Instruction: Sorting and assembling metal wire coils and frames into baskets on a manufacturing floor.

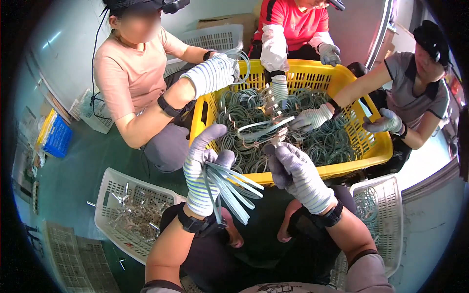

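A yellow basket (373,155) of tangled grey-green loops (336,142) stands ahead, co-workers' gloved hands (312,118) crowding its interior; smaller white baskets (101,210) flank the wearer. The left hand (199,171), thumb raised, curls around a fanned bundle of pale bluish strips (237,194) before the near rim; the right hand (304,179) pinches a small metallic piece (280,137).

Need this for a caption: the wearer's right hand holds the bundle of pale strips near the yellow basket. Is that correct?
No: the head view shows the left hand holding the bundle of pale strips near the yellow basket, not the right hand.
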`<state>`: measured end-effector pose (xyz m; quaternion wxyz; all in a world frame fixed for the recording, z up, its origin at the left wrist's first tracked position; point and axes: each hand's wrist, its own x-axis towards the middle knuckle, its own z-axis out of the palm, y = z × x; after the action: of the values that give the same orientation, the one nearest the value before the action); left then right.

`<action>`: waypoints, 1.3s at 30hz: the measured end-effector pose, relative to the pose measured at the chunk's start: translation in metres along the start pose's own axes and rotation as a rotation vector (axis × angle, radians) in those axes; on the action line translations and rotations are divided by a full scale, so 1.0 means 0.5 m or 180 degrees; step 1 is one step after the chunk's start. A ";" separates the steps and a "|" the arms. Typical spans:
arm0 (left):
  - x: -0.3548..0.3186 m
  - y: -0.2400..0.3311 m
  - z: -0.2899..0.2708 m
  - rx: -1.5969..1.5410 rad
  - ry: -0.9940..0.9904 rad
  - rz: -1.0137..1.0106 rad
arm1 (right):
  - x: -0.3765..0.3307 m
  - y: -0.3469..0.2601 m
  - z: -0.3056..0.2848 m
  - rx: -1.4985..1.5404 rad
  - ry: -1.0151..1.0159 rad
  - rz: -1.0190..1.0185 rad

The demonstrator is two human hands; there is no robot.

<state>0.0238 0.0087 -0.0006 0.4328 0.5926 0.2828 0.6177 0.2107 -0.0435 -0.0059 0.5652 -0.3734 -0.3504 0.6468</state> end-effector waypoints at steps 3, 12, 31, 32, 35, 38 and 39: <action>0.001 -0.017 -0.008 0.0303 -0.0043 -0.0057 | -0.012 -0.011 0.012 0.0278 -0.0131 0.0306; -0.010 -0.016 0.000 0.0516 -0.0339 0.0088 | -0.022 -0.013 0.025 -0.0199 -0.0242 0.0549; -0.003 -0.013 0.009 0.0169 -0.0245 -0.0301 | -0.017 -0.005 0.013 0.0427 -0.0380 0.0324; -0.002 -0.012 0.007 0.0170 -0.0249 -0.0303 | -0.009 0.006 0.002 0.0137 -0.0444 0.0053; -0.002 -0.018 -0.001 0.0466 -0.0303 -0.0312 | -0.013 0.003 -0.009 -0.0384 -0.0531 -0.0052; -0.002 -0.032 -0.010 0.0645 -0.0596 -0.0231 | -0.024 -0.004 0.011 -0.0431 -0.0533 0.0232; -0.005 -0.037 -0.004 0.0433 -0.0642 -0.0185 | -0.022 0.000 0.003 -0.0607 -0.0643 0.0357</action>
<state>0.0255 0.0153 -0.0179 0.4355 0.6713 0.2961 0.5216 0.2104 -0.0543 -0.0042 0.4520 -0.3774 -0.4440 0.6754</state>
